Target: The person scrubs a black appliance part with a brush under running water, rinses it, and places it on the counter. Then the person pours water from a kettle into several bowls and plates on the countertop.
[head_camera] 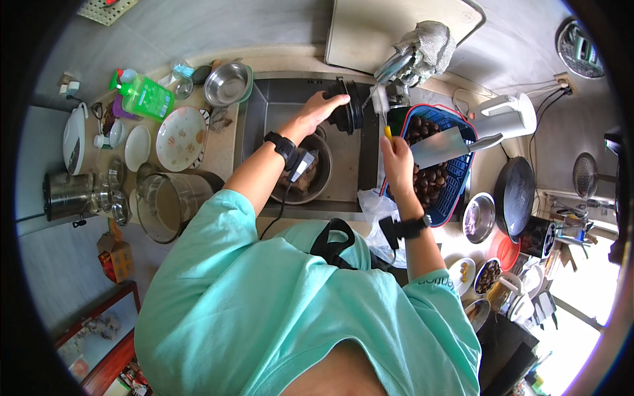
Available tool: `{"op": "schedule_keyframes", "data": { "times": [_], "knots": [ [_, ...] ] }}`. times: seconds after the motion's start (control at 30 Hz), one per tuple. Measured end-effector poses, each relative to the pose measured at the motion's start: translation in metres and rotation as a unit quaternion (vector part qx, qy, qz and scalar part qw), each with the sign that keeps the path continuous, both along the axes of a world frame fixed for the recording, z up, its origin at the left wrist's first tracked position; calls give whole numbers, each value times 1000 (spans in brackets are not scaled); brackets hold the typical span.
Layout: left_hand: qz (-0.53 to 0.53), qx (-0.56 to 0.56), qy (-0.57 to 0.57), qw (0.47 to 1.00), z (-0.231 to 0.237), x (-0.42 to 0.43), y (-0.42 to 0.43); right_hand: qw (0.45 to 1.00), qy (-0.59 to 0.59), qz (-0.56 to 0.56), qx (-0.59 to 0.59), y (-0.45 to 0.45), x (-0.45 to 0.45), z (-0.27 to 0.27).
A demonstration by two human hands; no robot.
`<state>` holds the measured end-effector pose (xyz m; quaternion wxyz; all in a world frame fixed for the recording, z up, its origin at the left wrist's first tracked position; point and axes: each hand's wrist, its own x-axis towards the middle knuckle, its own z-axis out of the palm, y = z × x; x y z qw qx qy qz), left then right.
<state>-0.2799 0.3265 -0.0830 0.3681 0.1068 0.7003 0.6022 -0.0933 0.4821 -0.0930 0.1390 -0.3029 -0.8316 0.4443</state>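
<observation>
Over the metal sink (342,171), my left hand (322,111) grips a black ribbed cylindrical part (345,108) on its side. My right hand (397,161) is closed around the yellow-ended handle of a brush (380,101), its white bristles up near the faucet, right of the black part. Below my left hand a metal bowl (324,171) in the sink holds a brownish piece of food, partly hidden by my wrist. Right of my right hand, a cleaver (441,148) lies across a blue plastic basket (458,183) of dark brown chestnuts (430,185).
Left of the sink stand a floral plate (181,133), a green soap bottle (148,97) and a large glass container (171,205). A cloth (431,47) hangs at the faucet. An electric kettle (510,116), a black pan (515,198) and a metal bowl (479,218) stand at the right.
</observation>
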Motion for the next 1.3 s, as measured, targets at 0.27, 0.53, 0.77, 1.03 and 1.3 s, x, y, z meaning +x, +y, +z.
{"op": "schedule_keyframes", "data": {
  "times": [0.27, 0.53, 0.77, 1.03, 1.3],
  "knots": [
    [-36, -69, 353, 932, -3, 26, 7, 916, 22, -8, -400, 16, -80, 26],
    [26, -18, 601, 799, -9, 12, 7, 902, 57, 33, -426, 16, -83, 4],
    [-95, -9, 564, 820, 8, 3, 11, 917, 55, 32, -394, 7, -77, -7],
    [-138, -47, 580, 802, -5, -6, 15, 994, 84, 34, -64, 3, -56, -3],
    [-143, -60, 584, 797, -12, -1, 16, 981, -2, 77, 177, -37, 2, 31]
  ]
}}
